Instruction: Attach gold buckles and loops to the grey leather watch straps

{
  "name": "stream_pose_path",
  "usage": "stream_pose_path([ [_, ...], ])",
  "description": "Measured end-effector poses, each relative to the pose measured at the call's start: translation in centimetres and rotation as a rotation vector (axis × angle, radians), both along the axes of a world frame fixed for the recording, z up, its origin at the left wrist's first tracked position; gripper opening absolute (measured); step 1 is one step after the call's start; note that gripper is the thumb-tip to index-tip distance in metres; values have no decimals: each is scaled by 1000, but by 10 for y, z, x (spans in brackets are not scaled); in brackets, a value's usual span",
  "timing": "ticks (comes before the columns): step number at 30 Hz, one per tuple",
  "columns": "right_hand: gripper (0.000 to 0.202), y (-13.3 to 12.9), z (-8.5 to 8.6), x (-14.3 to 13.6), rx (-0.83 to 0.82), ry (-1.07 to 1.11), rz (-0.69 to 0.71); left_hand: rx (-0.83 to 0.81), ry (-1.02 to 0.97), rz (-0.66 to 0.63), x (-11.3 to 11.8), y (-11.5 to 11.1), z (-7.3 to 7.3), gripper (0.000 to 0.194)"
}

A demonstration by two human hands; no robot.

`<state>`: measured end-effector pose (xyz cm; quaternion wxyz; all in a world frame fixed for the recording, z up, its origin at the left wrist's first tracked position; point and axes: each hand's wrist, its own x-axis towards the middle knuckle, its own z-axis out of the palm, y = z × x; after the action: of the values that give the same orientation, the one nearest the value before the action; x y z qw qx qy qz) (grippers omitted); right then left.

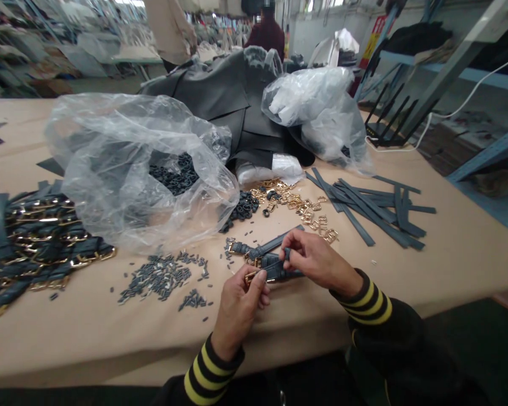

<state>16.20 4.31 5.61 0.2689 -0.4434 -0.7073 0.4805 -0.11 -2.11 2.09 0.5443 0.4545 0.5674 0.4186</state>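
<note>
My left hand (pixel 239 304) pinches a gold buckle (pixel 250 277) with a dark strap on it, between thumb and fingers. To its right, my right hand (pixel 317 260) is closed on a small dark piece (pixel 287 254) that looks like a keeper loop; the fingers partly hide it. Just beyond both hands lie several buckled dark straps (pixel 275 243). A heap of small dark cut pieces (pixel 161 277) lies left of my left hand. Loose gold buckles (pixel 311 210) and dark loops (pixel 246 204) are scattered beyond my right hand.
Plain strap strips (pixel 370 211) lie at the right. Many finished buckled straps (pixel 38 242) are piled at the left. A clear plastic bag (pixel 110 163) holds more loops. Dark sheets (pixel 220 84), another plastic bag (pixel 317 104) and a black router (pixel 385 132) stand at the back.
</note>
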Motion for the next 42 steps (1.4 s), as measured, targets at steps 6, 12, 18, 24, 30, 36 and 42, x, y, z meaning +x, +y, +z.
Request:
stream_pose_path([
  [6, 2, -40, -15, 6, -265, 319, -53, 99, 102, 7, 14, -9, 6, 18],
  [12, 10, -51, -22, 11, -245, 329, -116, 115, 75, 11, 22, -17, 10, 18],
  [18, 16, -57, -33, 13, -273, 381, -183, 53, -66, -55, 21, -18, 9, 19],
  [24, 21, -58, -31, 14, -316, 419, -205, 4, -155, -73, 22, -19, 5, 21],
  [30, 16, -61, -25, 15, -94, 149, -277, 44, -68, -61, 25, -21, 5, 21],
  [36, 13, -67, -26, 13, -189, 212, -264, 58, 19, -66, 27, -24, 0, 20],
  [42, 13, -68, -19, 16, -113, 168, -180, 162, 238, -74, 29, -27, -2, 19],
])
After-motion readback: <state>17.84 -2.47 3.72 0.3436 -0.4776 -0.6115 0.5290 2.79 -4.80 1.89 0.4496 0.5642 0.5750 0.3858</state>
